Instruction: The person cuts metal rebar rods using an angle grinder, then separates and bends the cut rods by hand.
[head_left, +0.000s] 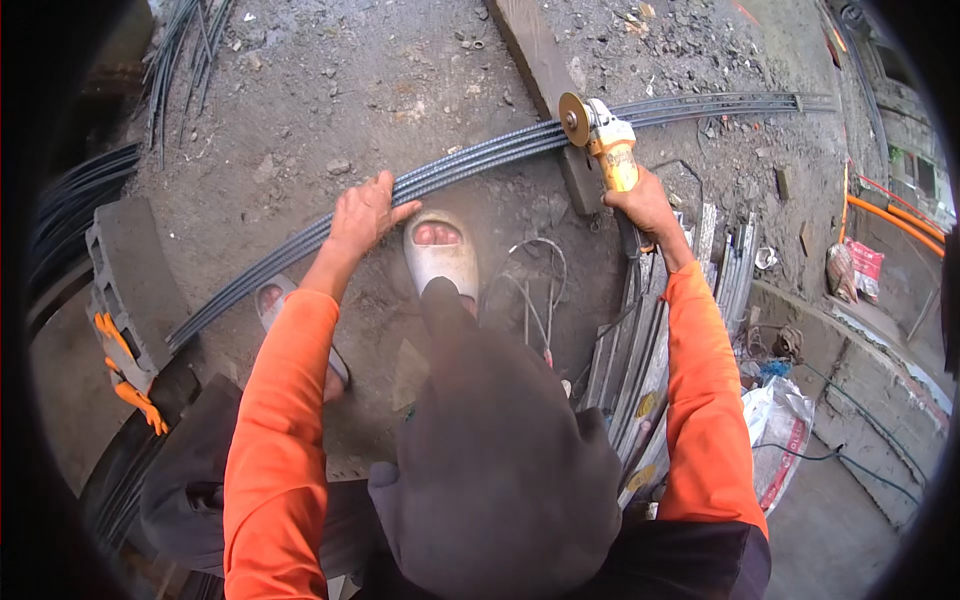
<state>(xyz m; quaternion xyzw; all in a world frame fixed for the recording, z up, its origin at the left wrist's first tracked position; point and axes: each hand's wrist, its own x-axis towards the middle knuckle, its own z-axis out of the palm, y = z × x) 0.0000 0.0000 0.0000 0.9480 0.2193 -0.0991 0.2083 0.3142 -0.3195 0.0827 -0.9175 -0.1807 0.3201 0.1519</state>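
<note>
A bundle of ribbed steel rebars (480, 153) runs in a curve from the lower left to the far right. Over its left part lies my left hand (362, 215), gripping the bars with the thumb out to the right. My right hand (648, 212) is closed round the body of a yellow angle grinder (612, 150). Its brown disc (575, 119) stands at the bundle, just above the wooden plank (535, 60) beneath the bars. Whether the disc touches the steel, I cannot tell.
My sandalled foot (440, 262) is close below the bars. Metal channel sections (640, 350) are stacked beside my right arm. Orange gloves (135, 395) hang by a concrete block (130, 280) at left. More rods (180, 60) lie at upper left; a cable (625, 310) trails from the grinder.
</note>
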